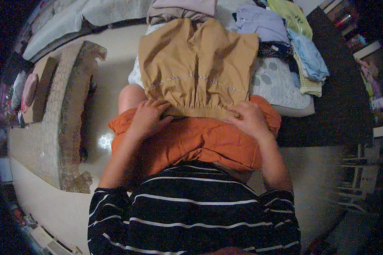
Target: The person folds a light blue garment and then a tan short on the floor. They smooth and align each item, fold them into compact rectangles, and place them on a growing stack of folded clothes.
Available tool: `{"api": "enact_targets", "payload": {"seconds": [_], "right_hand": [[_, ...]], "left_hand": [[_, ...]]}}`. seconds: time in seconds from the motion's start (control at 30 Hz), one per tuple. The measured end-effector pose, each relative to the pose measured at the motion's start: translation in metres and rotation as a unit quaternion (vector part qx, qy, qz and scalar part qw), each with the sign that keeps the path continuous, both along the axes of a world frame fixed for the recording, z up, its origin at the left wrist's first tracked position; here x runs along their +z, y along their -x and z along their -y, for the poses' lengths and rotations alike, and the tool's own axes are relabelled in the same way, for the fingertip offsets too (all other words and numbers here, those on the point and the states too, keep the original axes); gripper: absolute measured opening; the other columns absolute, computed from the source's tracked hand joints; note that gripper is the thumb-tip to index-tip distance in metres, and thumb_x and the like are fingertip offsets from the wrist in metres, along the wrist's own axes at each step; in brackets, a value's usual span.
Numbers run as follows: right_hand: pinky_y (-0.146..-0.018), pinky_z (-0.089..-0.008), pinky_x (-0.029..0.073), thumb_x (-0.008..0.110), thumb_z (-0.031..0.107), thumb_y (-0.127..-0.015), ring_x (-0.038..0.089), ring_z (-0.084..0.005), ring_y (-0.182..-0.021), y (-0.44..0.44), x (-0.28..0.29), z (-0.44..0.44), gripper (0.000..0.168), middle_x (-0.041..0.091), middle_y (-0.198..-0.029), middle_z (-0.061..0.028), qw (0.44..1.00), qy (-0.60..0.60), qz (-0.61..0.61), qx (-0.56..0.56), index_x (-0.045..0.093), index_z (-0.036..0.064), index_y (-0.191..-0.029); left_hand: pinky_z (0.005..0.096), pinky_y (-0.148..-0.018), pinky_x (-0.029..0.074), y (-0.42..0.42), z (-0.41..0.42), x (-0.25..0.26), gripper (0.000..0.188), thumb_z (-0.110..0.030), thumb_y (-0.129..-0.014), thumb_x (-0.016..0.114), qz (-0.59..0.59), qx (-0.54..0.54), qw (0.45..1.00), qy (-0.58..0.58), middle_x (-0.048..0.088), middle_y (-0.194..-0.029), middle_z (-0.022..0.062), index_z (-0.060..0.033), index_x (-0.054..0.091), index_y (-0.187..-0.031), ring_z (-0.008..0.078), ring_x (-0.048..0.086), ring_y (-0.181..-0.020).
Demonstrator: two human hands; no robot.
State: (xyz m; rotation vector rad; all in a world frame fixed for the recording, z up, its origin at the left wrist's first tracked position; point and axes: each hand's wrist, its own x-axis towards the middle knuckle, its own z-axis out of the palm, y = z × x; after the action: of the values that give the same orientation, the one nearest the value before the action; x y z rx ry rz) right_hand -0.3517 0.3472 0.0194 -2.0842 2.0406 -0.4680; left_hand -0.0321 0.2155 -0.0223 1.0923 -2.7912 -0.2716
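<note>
A pair of tan cloth shorts [217, 60] lies spread before me, its gathered elastic waistband toward my lap and its two legs pointing away. A thin twisted cord crosses it above the gathers. At the waistband's left end, my left hand [151, 116] has its fingers over the cloth and its thumb at the near edge. My right hand [250, 119] grips the other end, fingers curled in. Beneath the waistband are the orange shorts [198, 137] that I wear.
Folded pink clothes [182, 11] lie beyond the tan shorts. To the right, a folded lavender garment [261, 25], a yellow-green plastic bag [293, 16] and light blue cloth [309, 57] rest near a leaf-patterned quilted cushion [277, 86]. A table with a lace-edged cover [60, 127] stands left.
</note>
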Motion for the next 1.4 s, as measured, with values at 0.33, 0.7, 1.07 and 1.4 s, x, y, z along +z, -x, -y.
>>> {"api": "enact_targets", "payload": {"seconds": [0.33,0.7,1.07,1.4], "right_hand": [[-0.072,-0.0392,0.050,0.057,0.038,-0.089,0.064,-0.0353,-0.081,0.079,-0.037,0.107,0.033,0.067,-0.087,-0.0168,0.947,0.118,0.049,-0.295,0.063,0.005,-0.094],[-0.075,-0.0451,0.047,0.053,0.036,-0.084,0.062,-0.0383,-0.084,0.132,-0.065,0.076,0.036,0.065,-0.087,-0.0216,0.912,0.055,0.034,-0.406,0.062,0.003,-0.092],[-0.072,-0.0406,0.048,0.063,0.027,-0.079,0.063,-0.0346,-0.081,0.130,-0.055,0.117,0.025,0.066,-0.083,-0.0147,0.905,0.157,0.109,-0.380,0.060,0.004,-0.088],[-0.082,-0.0372,0.048,0.057,0.013,-0.086,0.059,-0.0309,-0.097,0.051,-0.017,0.156,0.017,0.063,-0.105,-0.0119,0.982,0.170,0.064,-0.041,0.064,0.007,-0.101]], "left_hand": [[0.0388,-0.086,0.049,0.012,0.132,-0.041,0.031,-0.029,-0.089,0.058,-0.244,0.258,0.933,0.061,0.065,-0.101,0.0163,-0.0119,0.062,-0.115,0.0349,0.063,-0.094],[0.0397,-0.088,0.048,-0.011,0.145,-0.054,0.030,-0.021,-0.087,0.062,-0.219,0.264,0.939,-0.032,0.062,-0.110,0.0163,-0.0132,0.064,-0.116,0.0314,0.060,-0.102],[0.0427,-0.096,0.042,0.031,0.146,-0.038,0.030,-0.027,-0.086,0.059,-0.198,0.126,0.964,0.128,0.053,-0.128,0.0111,-0.0173,0.062,-0.114,0.0352,0.052,-0.114],[0.0414,-0.096,0.042,0.116,0.119,0.012,0.027,-0.026,-0.089,0.055,-0.331,-0.020,0.942,-0.042,0.060,-0.120,0.0084,-0.0133,0.064,-0.111,0.0267,0.055,-0.112]]}}
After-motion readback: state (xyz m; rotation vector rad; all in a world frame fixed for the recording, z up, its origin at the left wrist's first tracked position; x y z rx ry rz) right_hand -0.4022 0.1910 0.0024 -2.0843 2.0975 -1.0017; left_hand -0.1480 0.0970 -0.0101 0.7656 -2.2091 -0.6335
